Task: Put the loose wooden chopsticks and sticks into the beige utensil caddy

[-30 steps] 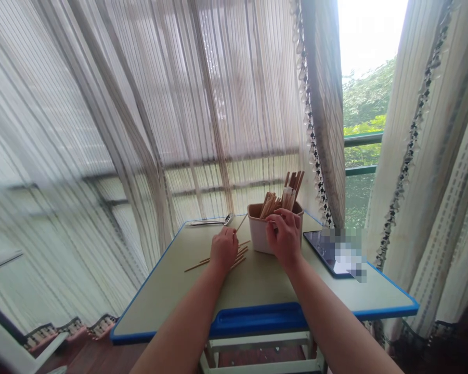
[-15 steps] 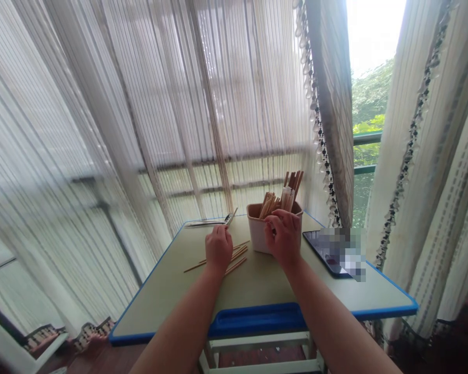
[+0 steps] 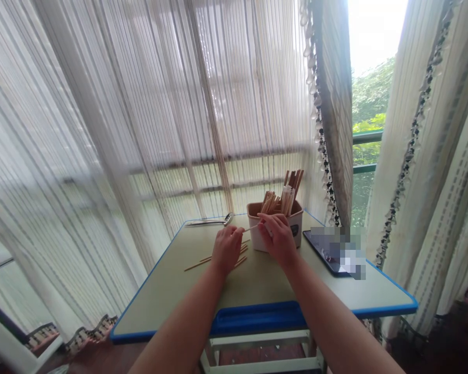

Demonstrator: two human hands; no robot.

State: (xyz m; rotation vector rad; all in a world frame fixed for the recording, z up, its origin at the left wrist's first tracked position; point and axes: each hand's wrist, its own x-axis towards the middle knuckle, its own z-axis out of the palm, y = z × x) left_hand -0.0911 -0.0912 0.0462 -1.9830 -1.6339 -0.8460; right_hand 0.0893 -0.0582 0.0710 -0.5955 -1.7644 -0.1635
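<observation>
A thin wooden chopstick (image 3: 251,228) spans the gap between my two hands, slanting slightly up to the right. My left hand (image 3: 226,248) is closed around its left end. The fingers of my right hand (image 3: 280,238) pinch the other end, in front of a white holder (image 3: 257,235) with a brown rim. Bundled chopsticks (image 3: 270,200) and darker sticks (image 3: 294,182) stand upright in that holder. On the table, several loose chopsticks (image 3: 197,266) lie under and beside my left hand, which partly hides them.
Behind my left hand, metal utensils (image 3: 206,223), one with a ladle-like head, lie at the table's back edge. A dark tablet or phone (image 3: 323,253), partly pixelated, rests to the right. The table (image 3: 159,301) has a blue edge. Sheer curtains (image 3: 148,104) hang close behind it.
My left hand has moved right and slightly up, nearer my right hand. My right hand has shifted slightly left and turned. The chopstick between them now shows.
</observation>
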